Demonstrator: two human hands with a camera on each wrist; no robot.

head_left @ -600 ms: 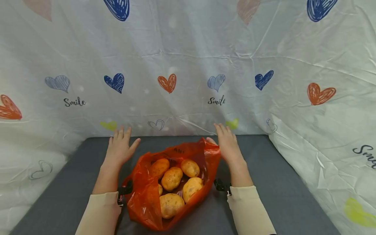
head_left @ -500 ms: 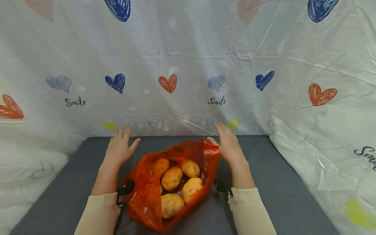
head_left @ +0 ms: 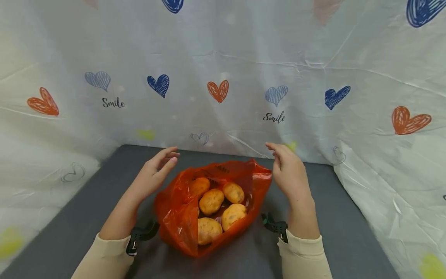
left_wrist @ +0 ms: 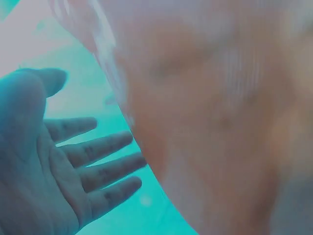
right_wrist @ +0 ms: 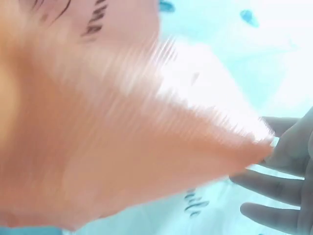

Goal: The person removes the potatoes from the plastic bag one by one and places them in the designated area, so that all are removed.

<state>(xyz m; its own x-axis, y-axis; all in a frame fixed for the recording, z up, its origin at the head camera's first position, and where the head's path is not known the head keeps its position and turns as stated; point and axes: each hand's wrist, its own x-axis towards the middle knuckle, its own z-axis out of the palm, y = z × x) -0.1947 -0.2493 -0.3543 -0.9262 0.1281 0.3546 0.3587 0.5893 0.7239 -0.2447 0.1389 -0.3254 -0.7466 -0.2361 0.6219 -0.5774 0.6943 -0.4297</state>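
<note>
A red plastic bag (head_left: 177,217) stands on the dark grey table, its mouth spread wide. Several potatoes (head_left: 211,202) lie inside it. My left hand (head_left: 153,174) hovers past the bag's left side, fingers relaxed and bent inward, holding nothing. In the left wrist view the same left hand (left_wrist: 63,161) shows its palm and spread fingers beside the blurred bag. At the bag's right corner, my right hand (head_left: 290,172) is raised with relaxed fingers. The bag's pointed corner (right_wrist: 254,147) overlaps the right hand's fingers (right_wrist: 274,188) in the right wrist view.
The dark grey table (head_left: 331,232) runs back to a white curtain (head_left: 237,46) printed with hearts and "Smile". More of that curtain hangs at both sides. Black straps with small devices sit on my left wrist (head_left: 141,234) and right wrist (head_left: 278,226).
Both hands have turned inward from lying flat with fingers pointing forward, and their fingers now bend toward the bag. The head view has shifted, moving the scene right.
</note>
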